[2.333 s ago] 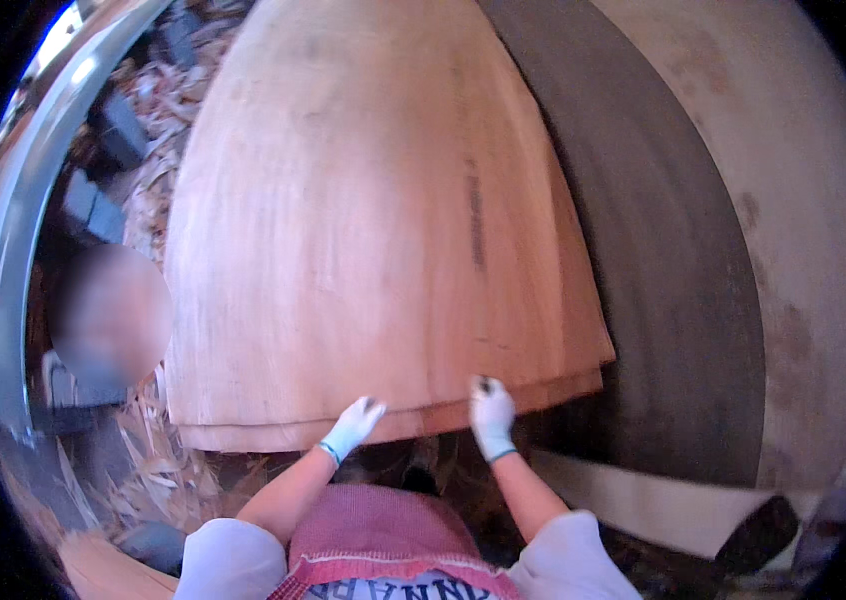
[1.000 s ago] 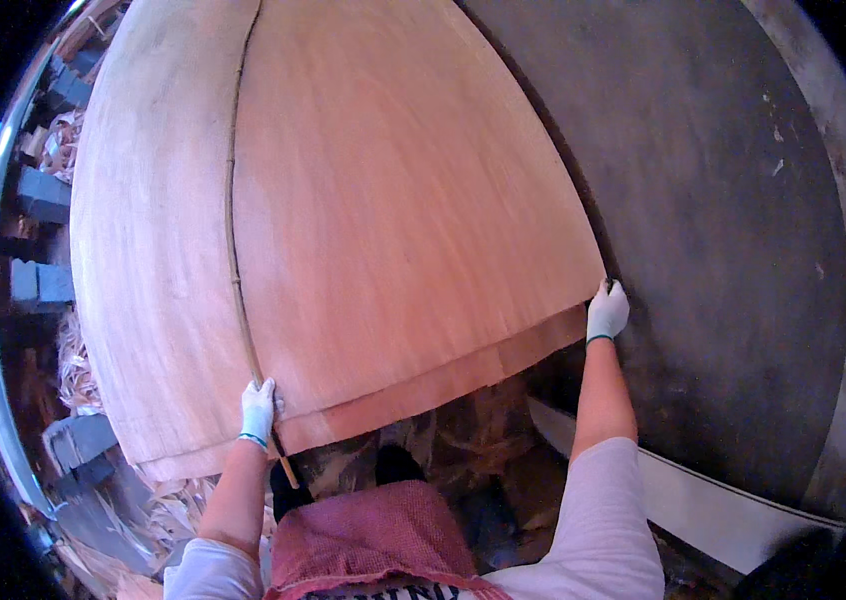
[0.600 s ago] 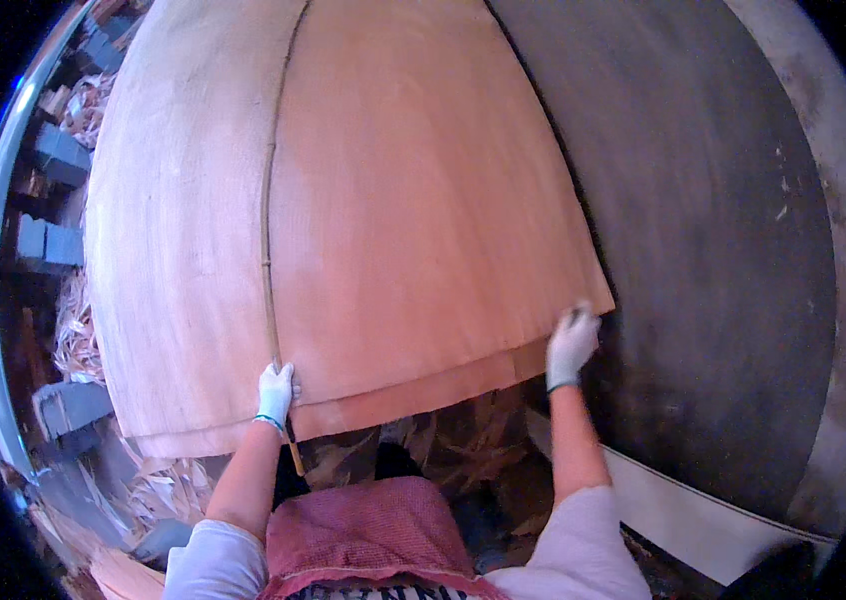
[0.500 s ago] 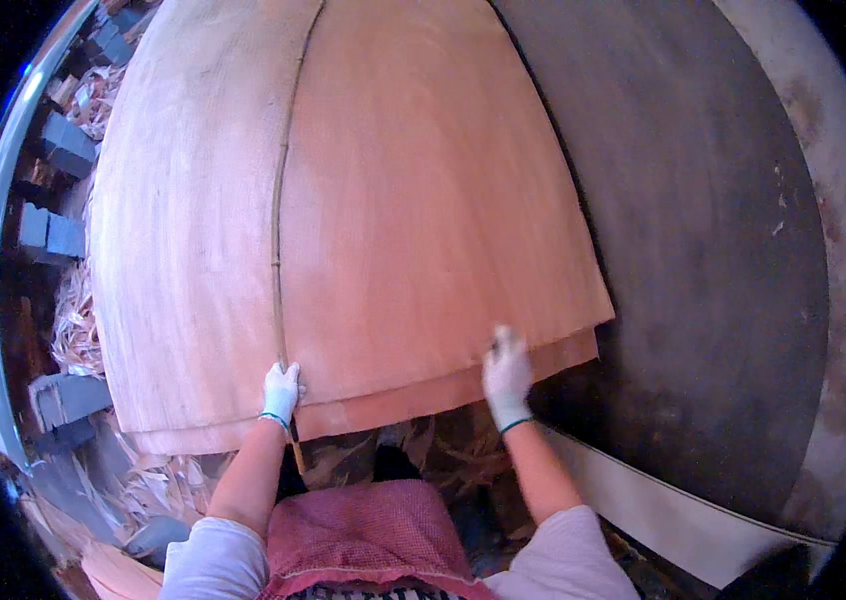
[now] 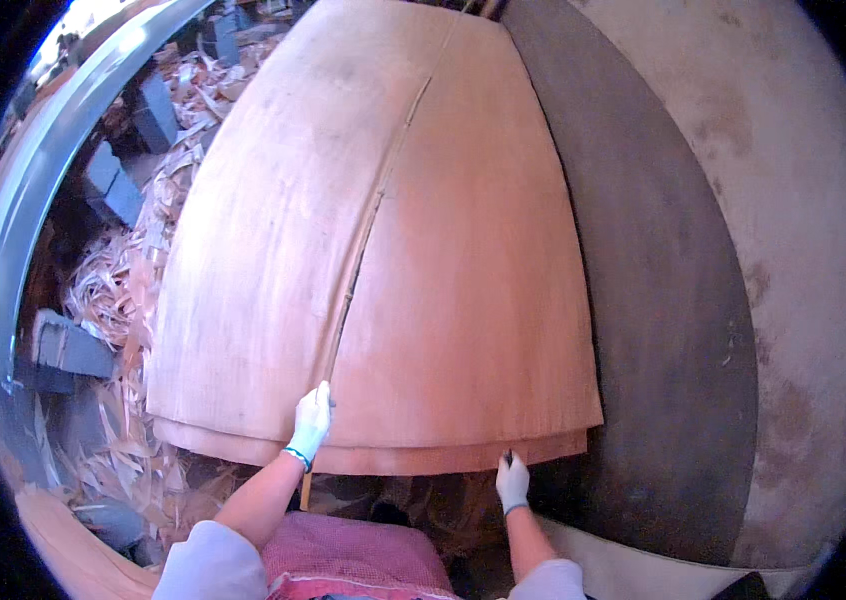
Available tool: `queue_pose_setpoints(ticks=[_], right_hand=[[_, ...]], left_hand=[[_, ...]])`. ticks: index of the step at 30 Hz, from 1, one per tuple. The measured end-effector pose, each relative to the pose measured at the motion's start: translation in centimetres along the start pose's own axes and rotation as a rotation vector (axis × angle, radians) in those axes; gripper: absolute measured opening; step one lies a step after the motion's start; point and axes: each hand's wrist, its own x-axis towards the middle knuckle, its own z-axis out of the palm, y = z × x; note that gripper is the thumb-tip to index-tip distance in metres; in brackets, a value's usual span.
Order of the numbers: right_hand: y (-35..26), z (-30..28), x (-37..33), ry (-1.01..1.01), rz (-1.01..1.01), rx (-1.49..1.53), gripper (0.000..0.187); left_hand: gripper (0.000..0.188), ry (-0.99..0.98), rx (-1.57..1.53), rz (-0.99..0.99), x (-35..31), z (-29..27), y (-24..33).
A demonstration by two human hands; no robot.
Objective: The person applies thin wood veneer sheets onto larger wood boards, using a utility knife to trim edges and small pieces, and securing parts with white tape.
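A long thin bamboo pole (image 5: 380, 190) lies lengthwise over a broad sheet of reddish wood veneer (image 5: 473, 300). My left hand (image 5: 311, 418), in a white glove, is closed around the pole near the sheet's near edge; the pole's near end sticks out below my wrist. Beneath the top sheet, the edge of another veneer sheet (image 5: 443, 459) shows. My right hand (image 5: 513, 484), also gloved, is closed just off the near edge at the right. A small dark thing pokes out of its fingers, too small to name.
On the left, grey blocks (image 5: 73, 345) stand among heaps of veneer scraps (image 5: 103, 285), beside a pale metal rail (image 5: 38, 210). A dark flat panel (image 5: 673, 300) borders the veneer on the right, with stained concrete floor (image 5: 783, 200) beyond. A pink cloth (image 5: 363, 550) covers my lap.
My right hand has moved down toward me, off the veneer's near edge. My left hand still grips the pole, which now slants more to the right at its far end. The view has shifted.
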Motion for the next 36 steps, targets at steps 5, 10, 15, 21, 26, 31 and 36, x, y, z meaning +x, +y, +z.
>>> queue_pose_setpoints(ticks=[5,10,15,21,26,31,36], right_hand=[[-4.8,3.6,-11.2,-0.165,-0.054,-0.113,0.042],[-9.0,9.7,-19.8,-0.418,-0.111,-0.180,0.038],[-20.1,11.3,-24.1,-0.449,-0.235,-0.083,0.031],[-26.3,11.4,-28.6,-0.417,-0.227,-0.047,0.030],[-26.2,9.8,-31.3,-0.435,-0.211,-0.177,0.037],[-22.9,10.2,-31.0,-0.427,-0.324,-0.250,0.045],[-21.8,11.1,-33.0,-0.345,-0.221,-0.034,0.044]], left_hand=[[0.060,-0.049,0.481,0.364,5.2,-6.2,-0.9],[0.061,-0.173,0.571,0.167,3.7,-14.5,5.2],[0.061,-0.115,0.445,0.262,2.4,-26.6,5.7],[0.060,-0.062,0.268,0.348,-0.5,-33.9,0.5],[0.060,-0.058,0.372,0.276,-3.5,-36.4,-4.0],[0.060,-0.102,0.563,0.272,-3.6,-39.9,-9.6],[0.061,-0.052,0.547,0.096,-10.2,-45.9,-11.5]])
